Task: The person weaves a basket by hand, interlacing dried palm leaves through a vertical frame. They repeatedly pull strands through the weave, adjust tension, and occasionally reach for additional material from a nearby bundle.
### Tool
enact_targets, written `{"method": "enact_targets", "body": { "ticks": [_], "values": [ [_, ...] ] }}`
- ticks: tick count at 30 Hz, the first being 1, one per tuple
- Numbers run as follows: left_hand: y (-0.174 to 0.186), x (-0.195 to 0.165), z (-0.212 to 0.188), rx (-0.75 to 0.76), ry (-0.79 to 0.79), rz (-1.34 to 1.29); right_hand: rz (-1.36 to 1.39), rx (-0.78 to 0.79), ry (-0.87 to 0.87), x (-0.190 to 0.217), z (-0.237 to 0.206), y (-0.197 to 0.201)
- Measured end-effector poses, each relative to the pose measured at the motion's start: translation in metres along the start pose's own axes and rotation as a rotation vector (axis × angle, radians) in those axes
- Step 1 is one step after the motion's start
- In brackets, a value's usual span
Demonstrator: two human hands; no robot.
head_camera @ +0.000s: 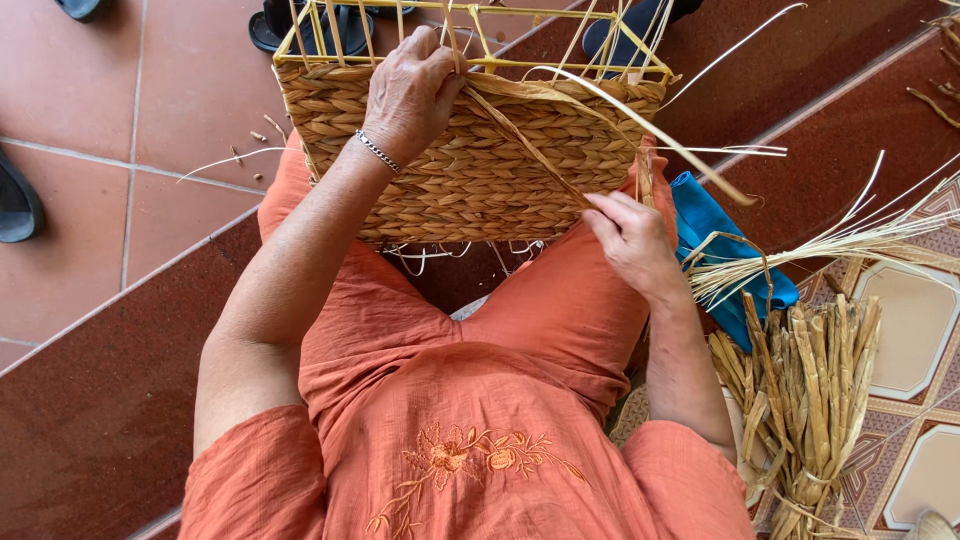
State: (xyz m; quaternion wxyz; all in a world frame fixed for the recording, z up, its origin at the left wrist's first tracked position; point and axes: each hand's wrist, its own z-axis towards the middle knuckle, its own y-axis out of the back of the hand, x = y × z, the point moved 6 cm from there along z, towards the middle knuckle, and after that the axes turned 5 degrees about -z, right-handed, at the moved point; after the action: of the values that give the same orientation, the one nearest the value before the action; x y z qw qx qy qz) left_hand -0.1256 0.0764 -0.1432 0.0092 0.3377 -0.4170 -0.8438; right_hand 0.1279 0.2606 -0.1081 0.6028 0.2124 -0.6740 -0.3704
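Half-woven basket rests on the person's lap, propped against both knees, woven wall facing the camera, so both hands reach it without lifting. Yellow wire frame is bare along the top, braid covers the rest. Left hand is clamped over the top rim, fingers curled around frame and weave; looks like it steadies the basket. Right hand pinches a flat fibre strand at the lower right edge, the strand running taut diagonally up to the rim, probably kept under tension. Bundle of dried fibre stalks lies just beside the right forearm, within easy reach. Blue cloth sits between knee and bundle. Dark sandals sit on the red tile floor beyond the basket.
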Motion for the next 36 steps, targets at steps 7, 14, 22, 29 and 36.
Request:
{"method": "enact_targets", "body": {
  "ticks": [7, 14, 22, 29, 36],
  "values": [
    [0.001, -0.001, -0.003, -0.002, -0.035, 0.016, -0.163, 0.163, -0.046, 0.024, -0.025, 0.007],
    [0.001, 0.001, -0.004, -0.03, -0.063, 0.044, -0.436, -0.004, -0.289, 0.008, -0.026, 0.014],
    [0.0, 0.004, -0.007, -0.033, -0.084, 0.047, -0.596, -0.222, -0.047, 0.004, -0.014, -0.001],
    [-0.005, 0.009, -0.001, -0.05, -0.161, 0.043, -0.189, -0.52, 0.244, 0.08, -0.015, -0.003],
    [-0.008, 0.008, -0.008, 0.057, -0.134, 0.107, 0.099, -0.62, 0.717, 0.106, 0.068, -0.041]
  ]
}}
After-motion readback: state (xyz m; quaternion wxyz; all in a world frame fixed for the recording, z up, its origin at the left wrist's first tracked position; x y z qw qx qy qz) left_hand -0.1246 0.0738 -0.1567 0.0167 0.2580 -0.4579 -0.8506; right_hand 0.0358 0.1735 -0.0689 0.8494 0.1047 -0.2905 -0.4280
